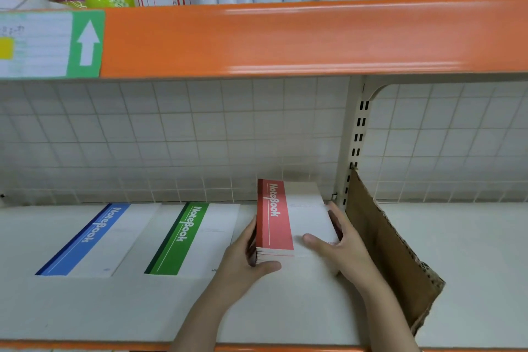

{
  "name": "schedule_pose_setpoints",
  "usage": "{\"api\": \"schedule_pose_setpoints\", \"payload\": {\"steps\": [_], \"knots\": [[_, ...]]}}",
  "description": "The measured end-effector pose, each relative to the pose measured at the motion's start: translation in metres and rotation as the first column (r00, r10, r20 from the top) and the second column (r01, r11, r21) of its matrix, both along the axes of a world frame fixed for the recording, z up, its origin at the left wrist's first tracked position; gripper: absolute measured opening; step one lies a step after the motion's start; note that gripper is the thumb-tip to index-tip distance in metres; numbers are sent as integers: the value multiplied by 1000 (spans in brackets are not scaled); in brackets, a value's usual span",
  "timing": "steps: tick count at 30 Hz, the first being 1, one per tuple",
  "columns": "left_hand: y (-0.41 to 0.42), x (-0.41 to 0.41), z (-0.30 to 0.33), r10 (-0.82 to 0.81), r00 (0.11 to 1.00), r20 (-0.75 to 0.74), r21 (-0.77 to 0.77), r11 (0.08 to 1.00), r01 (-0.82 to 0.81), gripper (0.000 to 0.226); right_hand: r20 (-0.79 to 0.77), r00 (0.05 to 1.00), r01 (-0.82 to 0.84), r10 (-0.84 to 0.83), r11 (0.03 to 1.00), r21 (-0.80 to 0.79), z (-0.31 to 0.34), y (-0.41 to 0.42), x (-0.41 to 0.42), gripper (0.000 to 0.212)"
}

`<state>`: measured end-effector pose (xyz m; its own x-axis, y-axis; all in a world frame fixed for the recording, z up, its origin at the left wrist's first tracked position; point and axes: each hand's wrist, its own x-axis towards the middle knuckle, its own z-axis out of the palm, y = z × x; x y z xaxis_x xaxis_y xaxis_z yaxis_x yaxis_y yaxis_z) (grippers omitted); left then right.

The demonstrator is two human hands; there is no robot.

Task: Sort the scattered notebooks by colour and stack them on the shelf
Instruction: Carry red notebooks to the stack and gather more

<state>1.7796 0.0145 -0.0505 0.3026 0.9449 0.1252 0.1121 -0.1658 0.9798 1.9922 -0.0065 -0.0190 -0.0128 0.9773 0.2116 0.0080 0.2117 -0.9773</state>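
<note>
I have both hands, left [245,257] and right [340,240], fingers clamped on the red stack [288,220], long axis pointing toward the shelf [285,308] back.

Red notebook stack [291,223] flat on shelf [285,300]; green notebook [194,237], blue notebook [97,237] flat leftward.

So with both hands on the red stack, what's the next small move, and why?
Probably square up the red stack and let go: the left hand and right hand grip its sides, and it already sits on the shelf right of the green notebook and blue notebook.
</note>
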Motion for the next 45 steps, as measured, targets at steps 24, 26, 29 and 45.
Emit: {"api": "schedule_pose_setpoints", "payload": {"steps": [24, 26, 29, 45], "knots": [[-7, 9, 5, 85, 983, -161, 143, 988, -62, 70, 289, 953, 97, -90, 995, -9, -20, -18, 2, 58], [-8, 8, 5, 93, 983, -161, 142, 987, -70, 73, 285, 955, 94, -86, 995, -14, -17, -20, 0, 57], [-12, 8, 7, 99, 988, -120, 136, 987, -82, 72, 181, 973, 154, -147, 988, -27, -11, -25, -6, 63], [-16, -28, 24, 549, 699, -458, 525, 802, -286, 43, 652, 582, 341, -486, 874, 347, 30, -5, -43, 29]]}}
